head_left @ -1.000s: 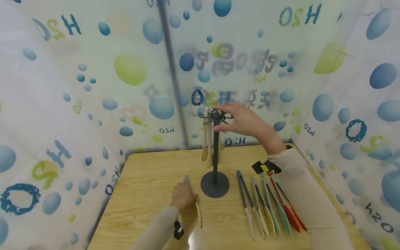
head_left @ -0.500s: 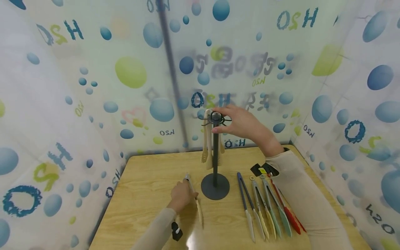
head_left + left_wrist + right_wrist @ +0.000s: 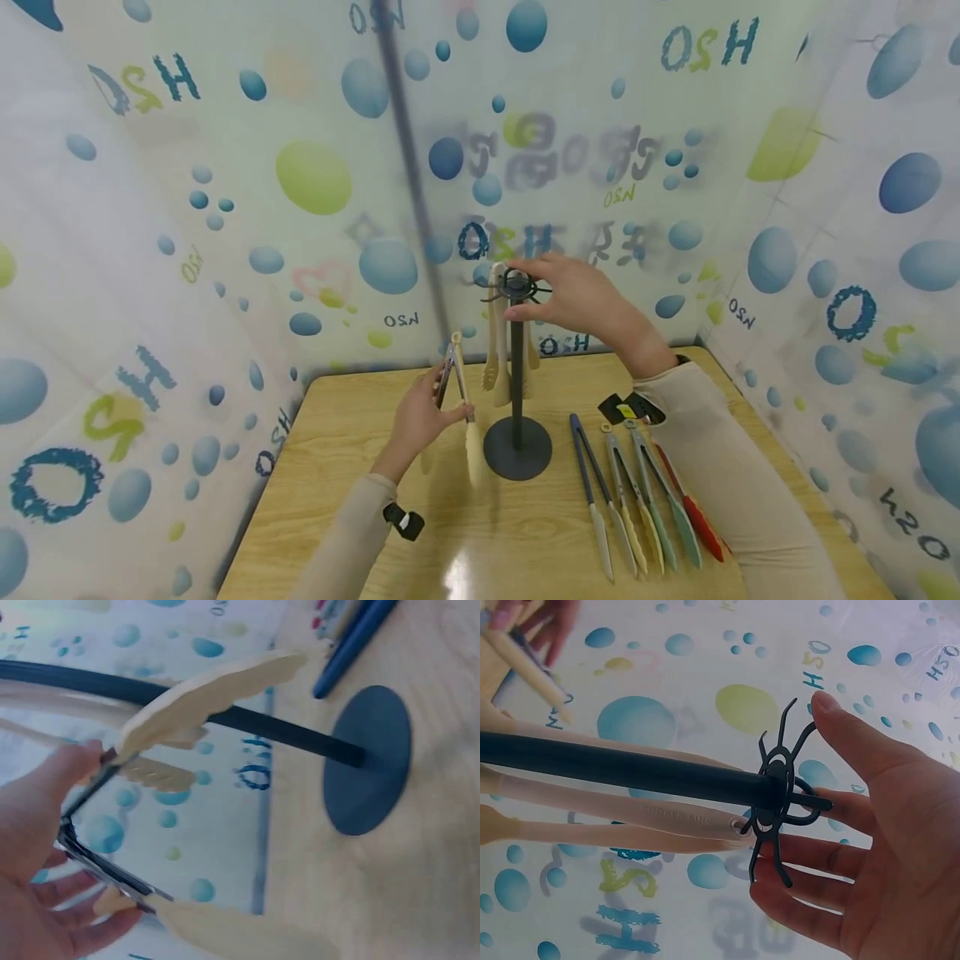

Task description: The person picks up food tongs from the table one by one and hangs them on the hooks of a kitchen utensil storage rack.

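Note:
My left hand point(image 3: 422, 413) holds tongs with cream scalloped heads point(image 3: 474, 454) above the tabletop, left of a dark utensil stand point(image 3: 517, 358). In the left wrist view the tongs' arms point(image 3: 112, 868) are spread apart, the thumb on one and the fingers on the other. My right hand point(image 3: 583, 293) grips the hook ring at the top of the stand; in the right wrist view the thumb touches one hook point(image 3: 804, 739), with fingers behind the others. Beige kitchen utensils point(image 3: 682, 815) hang from the ring, partly hidden by the pole in the head view.
On the right of the wooden table point(image 3: 337, 467) lies a row of tongs: dark blue point(image 3: 587, 467), yellow point(image 3: 628, 500), mint green point(image 3: 663, 500) and red point(image 3: 697, 517). The right sleeve point(image 3: 735, 483) overlaps the red ones. A printed curtain point(image 3: 315, 250) surrounds the table.
My left hand has lifted the cream-headed tongs off the tabletop, and their arms have spread apart. My right hand stays on the stand's top.

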Available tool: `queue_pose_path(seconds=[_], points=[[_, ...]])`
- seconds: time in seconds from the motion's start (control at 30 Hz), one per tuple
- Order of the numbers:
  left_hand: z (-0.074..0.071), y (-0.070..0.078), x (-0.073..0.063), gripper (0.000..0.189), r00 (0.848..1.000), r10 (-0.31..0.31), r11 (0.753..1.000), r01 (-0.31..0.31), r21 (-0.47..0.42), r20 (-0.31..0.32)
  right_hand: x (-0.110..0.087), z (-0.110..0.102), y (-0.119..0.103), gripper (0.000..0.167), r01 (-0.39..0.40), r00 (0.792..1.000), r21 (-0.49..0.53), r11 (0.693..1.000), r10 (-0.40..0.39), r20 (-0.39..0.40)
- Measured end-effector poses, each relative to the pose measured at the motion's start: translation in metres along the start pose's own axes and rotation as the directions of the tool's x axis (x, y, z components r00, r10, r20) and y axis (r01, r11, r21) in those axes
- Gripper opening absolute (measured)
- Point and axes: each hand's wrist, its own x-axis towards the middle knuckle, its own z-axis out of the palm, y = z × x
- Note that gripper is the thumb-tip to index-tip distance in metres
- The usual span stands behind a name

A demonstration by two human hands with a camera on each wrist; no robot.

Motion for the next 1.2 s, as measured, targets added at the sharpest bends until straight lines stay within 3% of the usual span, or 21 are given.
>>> queue_pose_path(seconds=[0.13,0.3,0.53,0.63,0.83,1.2], points=[[-0.020,0.007,0.010,0.093,0.996,0.080,0.988,-0.085,-0.126,-0.039,0.001,0.001,0.000,0.081,0.008,1.000,-0.024,1.000,-0.009,-0.009],[-0.043,0.020,0.020,0.094,0.975,0.205,0.946,-0.220,-0.239,-0.085,0.001,0.001,0.000,0.080,0.015,1.000,-0.033,0.999,-0.015,-0.013],[-0.064,0.040,0.029,0.095,0.942,0.327,0.891,-0.334,-0.306,-0.075,0.001,0.000,0.001,0.080,0.025,0.999,-0.040,0.999,-0.026,-0.023],[-0.068,0.044,0.030,0.094,0.937,0.345,0.883,-0.343,-0.319,-0.054,0.001,0.001,0.001,0.080,0.027,0.999,-0.037,0.999,-0.028,-0.024],[-0.068,0.044,0.028,0.096,0.938,0.347,0.891,-0.337,-0.305,-0.024,0.001,0.005,0.001,0.080,0.030,0.999,-0.028,0.999,-0.031,-0.021],[-0.065,0.044,0.031,0.095,0.919,0.394,0.870,-0.363,-0.334,0.027,-0.001,0.004,0.001,0.081,0.027,0.999,-0.038,0.999,-0.029,-0.040]])
